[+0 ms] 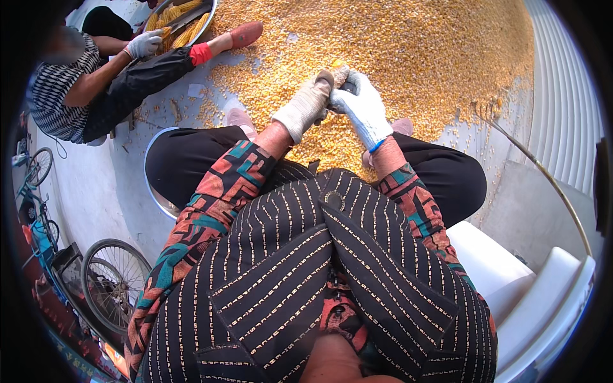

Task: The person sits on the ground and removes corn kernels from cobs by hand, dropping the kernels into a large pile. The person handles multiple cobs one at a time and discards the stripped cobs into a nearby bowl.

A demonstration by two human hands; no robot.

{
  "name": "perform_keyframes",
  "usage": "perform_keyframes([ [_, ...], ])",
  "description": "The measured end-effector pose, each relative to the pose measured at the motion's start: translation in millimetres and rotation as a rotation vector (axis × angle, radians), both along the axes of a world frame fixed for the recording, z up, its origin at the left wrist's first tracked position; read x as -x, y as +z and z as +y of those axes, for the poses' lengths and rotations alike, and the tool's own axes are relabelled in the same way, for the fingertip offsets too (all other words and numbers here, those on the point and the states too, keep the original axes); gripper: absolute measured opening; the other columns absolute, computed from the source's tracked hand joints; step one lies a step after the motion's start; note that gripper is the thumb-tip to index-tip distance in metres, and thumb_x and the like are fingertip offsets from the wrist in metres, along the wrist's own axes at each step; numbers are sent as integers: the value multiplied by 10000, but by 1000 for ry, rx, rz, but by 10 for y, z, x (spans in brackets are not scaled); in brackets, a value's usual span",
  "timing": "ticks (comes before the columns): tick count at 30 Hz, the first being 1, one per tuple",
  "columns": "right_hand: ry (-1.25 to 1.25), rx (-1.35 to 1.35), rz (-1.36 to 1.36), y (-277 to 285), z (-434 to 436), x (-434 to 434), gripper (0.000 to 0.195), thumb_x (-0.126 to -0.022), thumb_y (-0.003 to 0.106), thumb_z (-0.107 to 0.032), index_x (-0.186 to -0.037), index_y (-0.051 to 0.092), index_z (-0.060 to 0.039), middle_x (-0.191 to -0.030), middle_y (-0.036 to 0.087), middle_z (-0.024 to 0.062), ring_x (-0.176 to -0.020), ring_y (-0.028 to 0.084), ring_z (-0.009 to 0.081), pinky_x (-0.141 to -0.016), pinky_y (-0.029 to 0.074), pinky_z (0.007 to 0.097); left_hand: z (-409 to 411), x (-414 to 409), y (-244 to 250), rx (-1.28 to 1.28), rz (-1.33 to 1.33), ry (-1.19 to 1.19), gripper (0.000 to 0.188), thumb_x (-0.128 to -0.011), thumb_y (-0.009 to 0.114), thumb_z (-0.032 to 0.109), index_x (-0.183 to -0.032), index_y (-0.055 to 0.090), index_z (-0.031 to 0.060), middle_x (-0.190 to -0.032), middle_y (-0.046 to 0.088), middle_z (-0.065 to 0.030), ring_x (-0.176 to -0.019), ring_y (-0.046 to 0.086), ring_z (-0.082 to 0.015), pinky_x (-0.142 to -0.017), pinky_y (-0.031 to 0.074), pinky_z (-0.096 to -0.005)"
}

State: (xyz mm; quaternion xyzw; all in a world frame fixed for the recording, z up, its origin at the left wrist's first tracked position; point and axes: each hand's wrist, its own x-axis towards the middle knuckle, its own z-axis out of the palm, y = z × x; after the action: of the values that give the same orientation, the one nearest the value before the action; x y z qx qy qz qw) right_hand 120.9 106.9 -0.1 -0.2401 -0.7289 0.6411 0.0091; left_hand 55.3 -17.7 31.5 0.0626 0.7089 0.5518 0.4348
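Note:
A mostly stripped corn cob [340,75] with some yellow kernels at its tip is held up between my two gloved hands. My left hand [306,103], in a worn beige knit glove with dark fingertips, presses against the cob from the left. From the other side, my right hand [362,103] wraps it in a white knit glove with a blue cuff edge. Their fingers partly hide the cob's lower end. Below and beyond both hands spreads a large heap of loose corn kernels [383,43], reaching between my feet.
At upper left a seated person [67,91] in gloves handles an ear beside a basin of corn ears [191,36]. A metal-tined rake [536,163] leans at right near a white plastic chair [488,268]. A basin rim [155,191] shows by my left knee; bicycles [115,282] stand lower left.

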Motion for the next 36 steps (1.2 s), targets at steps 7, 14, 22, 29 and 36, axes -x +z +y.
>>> perform_keyframes([
  [7,-6,-504,-53,-23,-155,-7,410,-766,568,-125,-1162,530,-29,-972,653,154,-886,643,287,-796,503,380,140,-95,-313,-399,-100,232,406,-939,465,472,-844,588,96,-673,527,11,-558,453,-89,-474,363,-267],
  [14,-185,-120,55,-348,241,-36,334,-870,520,-142,-1183,526,-23,-1019,640,124,-844,636,218,-720,520,331,-87,45,-294,-170,109,-136,303,-938,502,370,-931,574,75,-752,530,27,-660,464,-69,-554,392,-238],
  [22,36,103,-11,160,229,-19,351,-882,599,-209,-1165,556,-6,-955,647,72,-761,607,109,-602,516,251,-44,34,-163,-44,-20,-215,252,-849,616,300,-944,566,71,-706,497,48,-585,459,-46,-518,404,-207],
  [29,137,128,37,89,194,-29,276,-870,588,-168,-1082,588,8,-960,651,78,-851,607,122,-757,497,261,-91,55,-144,-83,-107,-388,165,-865,617,265,-879,603,101,-706,525,53,-582,454,-23,-505,377,-194],
  [36,-5,136,-77,34,68,-15,207,-851,577,-138,-1008,614,-9,-805,641,47,-705,597,122,-605,495,264,34,-81,-512,138,395,-344,275,-824,665,185,-1044,563,54,-916,666,-76,-863,620,-139,-770,488,-315],
])
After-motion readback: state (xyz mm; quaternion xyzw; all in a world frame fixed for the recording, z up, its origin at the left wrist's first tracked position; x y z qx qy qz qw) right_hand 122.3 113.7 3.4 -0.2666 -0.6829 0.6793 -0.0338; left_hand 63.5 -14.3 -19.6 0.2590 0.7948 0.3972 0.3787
